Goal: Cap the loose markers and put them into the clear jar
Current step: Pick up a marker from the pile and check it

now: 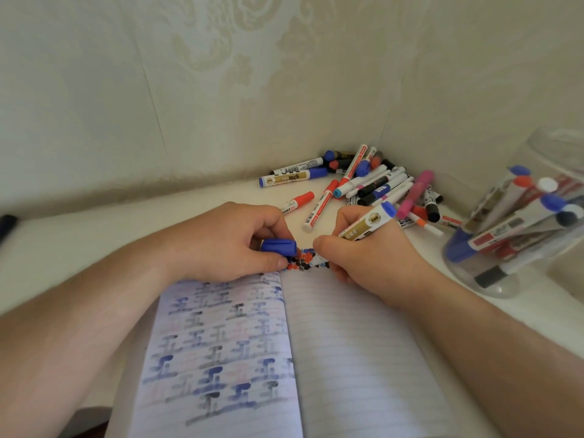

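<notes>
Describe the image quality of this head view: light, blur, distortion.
Head view: soft, even light with faint shadows; wide-angle lens bows the wall and stretches the forearms; the clear jar at the right edge is smeared and blurred; the notebook ink marks look soft; the marker pile is reasonably sharp.

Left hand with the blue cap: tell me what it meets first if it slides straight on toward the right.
The left hand pinches the blue cap, open end facing right. Going straight on, it would probably first meet the tip of the marker in the right hand, just across the gap, though depth is uncertain.
</notes>
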### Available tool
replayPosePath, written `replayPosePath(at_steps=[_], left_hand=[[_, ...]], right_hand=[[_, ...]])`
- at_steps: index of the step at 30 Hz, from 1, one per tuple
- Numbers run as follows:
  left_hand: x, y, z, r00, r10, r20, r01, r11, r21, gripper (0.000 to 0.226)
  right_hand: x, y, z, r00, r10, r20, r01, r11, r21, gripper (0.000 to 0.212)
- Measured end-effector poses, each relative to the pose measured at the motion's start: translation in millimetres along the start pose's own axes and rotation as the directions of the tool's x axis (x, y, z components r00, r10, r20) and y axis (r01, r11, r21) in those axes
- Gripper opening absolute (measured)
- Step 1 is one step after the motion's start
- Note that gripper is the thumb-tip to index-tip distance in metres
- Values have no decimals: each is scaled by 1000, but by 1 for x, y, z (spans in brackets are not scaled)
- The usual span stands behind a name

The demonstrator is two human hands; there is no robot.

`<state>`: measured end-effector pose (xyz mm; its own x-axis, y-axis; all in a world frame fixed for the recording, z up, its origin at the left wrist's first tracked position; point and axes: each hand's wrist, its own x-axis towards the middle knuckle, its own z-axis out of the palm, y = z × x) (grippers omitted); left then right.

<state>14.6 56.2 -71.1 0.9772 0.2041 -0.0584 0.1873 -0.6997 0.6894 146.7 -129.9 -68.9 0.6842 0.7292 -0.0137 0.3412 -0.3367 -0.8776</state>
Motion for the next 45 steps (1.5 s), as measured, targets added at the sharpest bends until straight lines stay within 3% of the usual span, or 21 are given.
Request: replayPosePath(at_steps=[6,12,17,21,27,31,34,36,45], left_hand=[[0,-1,0,1000,8,0,-8,1000,-20,23],[0,-2,1,1000,3,7,-3,999,-37,24],[0,-1,0,1000,-2,3,2,1000,-27,23],[1,-2,0,1000,2,8,-2,1000,-30,23],[1,-3,0,1000,5,16,-4,999,-50,25],[-1,-3,2,996,56,-70,-60,997,-50,27],[0,-2,3,970,94,-225,-99,995,-13,32],[1,-6,4,953,105,-286,-115,993,-22,34],[3,-4,4,954,165,-249,-173,985,-9,48]], right_hand=[[-1,-2,2,1000,-29,9,30,995,-96,34],[0,1,0,1000,-15,-13,15,1000,-13,29],[-1,-2,1,1000,-23,12,24,996,-88,31],[2,1,0,1000,2,-5,-2,1000,11,31],[1,0,0,999,-18,35,20,998,-55,32],[4,1,-12,997,-83,-8,83,984,158,37],[8,-2,-25,983,-178,-32,173,867,467,23],[8,-5,-26,977,-215,-11,182,796,577,12],[9,2,-19,980,-197,33,147,821,552,12]])
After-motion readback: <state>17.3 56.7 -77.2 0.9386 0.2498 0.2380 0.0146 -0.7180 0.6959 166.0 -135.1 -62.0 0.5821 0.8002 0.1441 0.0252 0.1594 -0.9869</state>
